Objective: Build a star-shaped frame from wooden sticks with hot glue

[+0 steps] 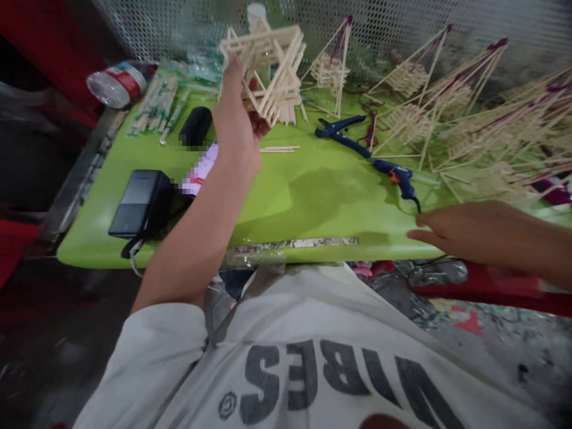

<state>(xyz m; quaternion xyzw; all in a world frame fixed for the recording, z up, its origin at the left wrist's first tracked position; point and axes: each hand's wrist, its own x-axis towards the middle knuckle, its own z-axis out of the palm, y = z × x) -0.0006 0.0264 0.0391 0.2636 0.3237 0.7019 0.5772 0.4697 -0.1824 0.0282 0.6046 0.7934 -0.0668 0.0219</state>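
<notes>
My left hand (236, 128) is raised over the green table (304, 196) and grips a frame built of wooden sticks (268, 71), held tilted in the air. My right hand (465, 229) rests flat at the table's front right edge, its fingertips just short of the cord of a blue glue gun (397, 176). It holds nothing. A few loose sticks (279, 149) lie just right of my left wrist.
Blue cutters (339, 132) lie behind the glue gun. Several finished stick structures (473, 119) crowd the right side. At left are stick bundles (158, 107), a plastic bottle (117, 83), a black case (195, 126) and a black power pack (136, 202). Mesh fence behind.
</notes>
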